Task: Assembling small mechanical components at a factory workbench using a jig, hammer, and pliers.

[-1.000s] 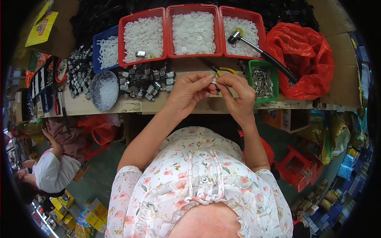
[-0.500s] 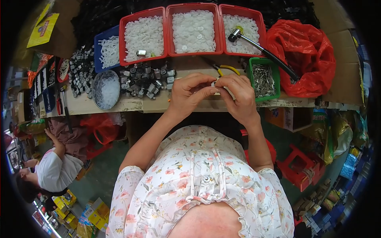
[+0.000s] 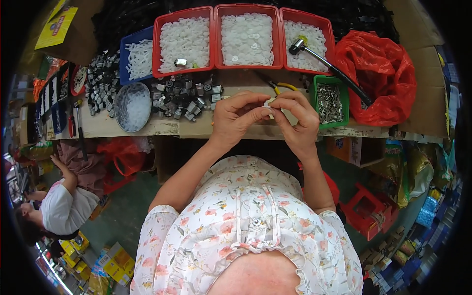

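left hand: your left hand [image 3: 239,118] is raised just over the front edge of the bench, fingers curled in, thumb and forefinger pinched on the small white part [image 3: 268,103].
right hand: your right hand [image 3: 295,119] meets it from the other side, fingertips closed on the same part, so both hands touch at the pinch.
small white part: it sits between your two sets of fingertips, mostly hidden by them; you cannot tell its shape beyond a pale little block.
bench: the wooden bench [image 3: 147,127] runs across in front of you, its near edge chipped and worn.
red trays: three red trays [image 3: 248,9] stand side by side at the back, each filled with small white pieces.
blue tray: a blue tray [image 3: 129,42] to their left holds longer white pieces.
metal bowl: a round metal bowl [image 3: 132,106] of clear bits stands near the left front edge.
grey parts: a loose heap of small grey parts [image 3: 184,96] lies just left of your left hand.
green tray: a green tray [image 3: 330,101] of thin metal pins sits just beside your right hand.
hammer: a hammer [image 3: 328,63] lies slanted, head in the right red tray, handle over the green tray.
pliers: yellow-handled pliers [image 3: 275,84] lie behind your hands.
red bag: a crumpled red bag [image 3: 381,73] sits at the right end.
other person: someone in a white top [image 3: 64,209] sits low at your left.
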